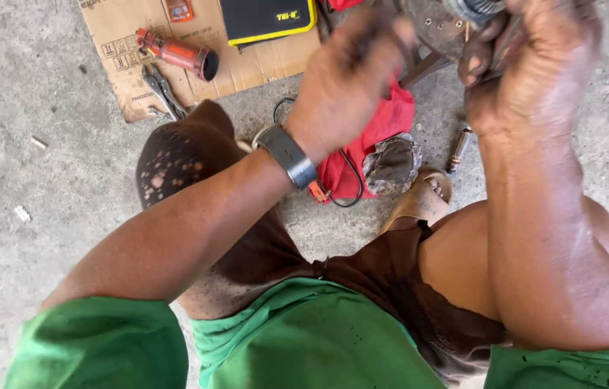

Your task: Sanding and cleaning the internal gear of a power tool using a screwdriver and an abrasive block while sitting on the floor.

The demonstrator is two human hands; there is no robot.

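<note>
Both my hands are raised close to the camera at the top of the head view. My right hand point(535, 68) is closed around a grey metal part point(445, 25) with holes in its round face, seen at the top edge. My left hand point(351, 75) is blurred and dark with grease; it reaches to the same metal part, fingers curled on it. A dark watch point(288, 155) is on my left wrist. Most of the metal part is hidden behind my hands.
I sit over a concrete floor point(38, 187). A cardboard sheet point(124, 36) at the top left carries an orange cylindrical tool point(178, 52), pliers point(164, 92) and a black-and-yellow case point(268, 18). A red cloth point(383, 133), a black cable and a small metal cylinder point(459, 149) lie near my foot.
</note>
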